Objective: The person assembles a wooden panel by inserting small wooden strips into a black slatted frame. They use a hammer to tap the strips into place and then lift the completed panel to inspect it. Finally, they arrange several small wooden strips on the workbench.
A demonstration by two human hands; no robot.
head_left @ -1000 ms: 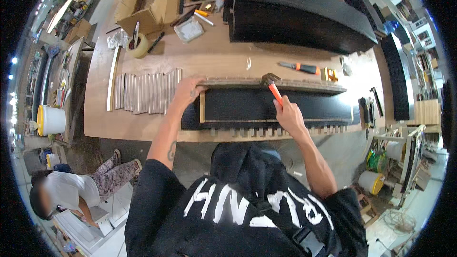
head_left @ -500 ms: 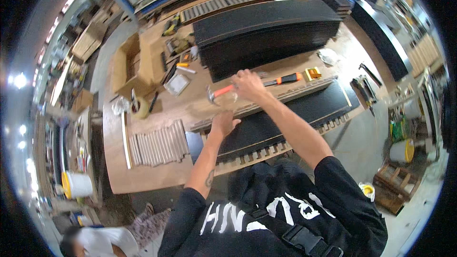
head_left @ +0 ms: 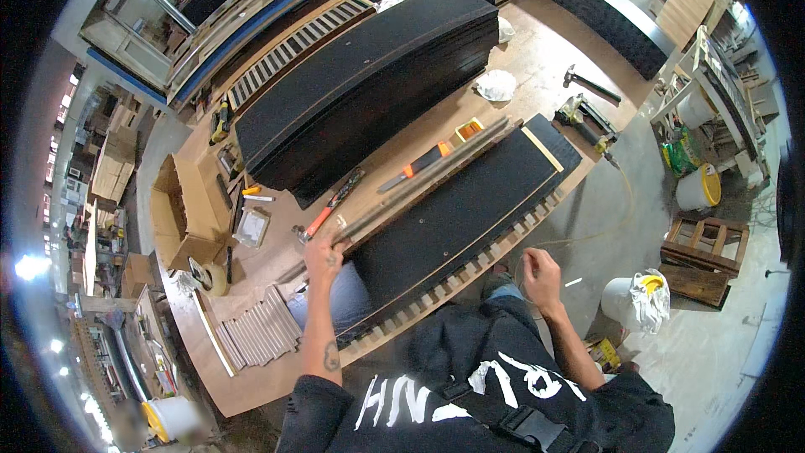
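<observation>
My left hand [head_left: 323, 260] curls over the left part of a long, narrow wooden strip [head_left: 402, 197] along the far edge of a black panel [head_left: 428, 231]. A row of small wooden blocks [head_left: 449, 287] lines the panel's near edge. On the table just beyond my left hand lies a claw hammer [head_left: 323, 216] with a red and black handle. My right hand [head_left: 542, 275] is a loose fist off the table's near edge, close to my body; whether anything is inside it is hidden. An orange-and-black handled tool [head_left: 426, 161] lies beyond the strip, near a small yellow box [head_left: 470, 129].
Beyond the strip stands a tall stack of black panels [head_left: 369, 75]. Grey-brown slats [head_left: 258, 329] lie at left, near an open cardboard box [head_left: 189, 214]. At right are a nail gun [head_left: 587, 124], with a hose, and a black hammer [head_left: 591, 84]. A white bucket [head_left: 625, 302] stands on the floor.
My right hand has let go of the red-handled hammer, now lying on the table, and drawn back toward my body. My left hand stays at the strip's left part. The view has turned.
</observation>
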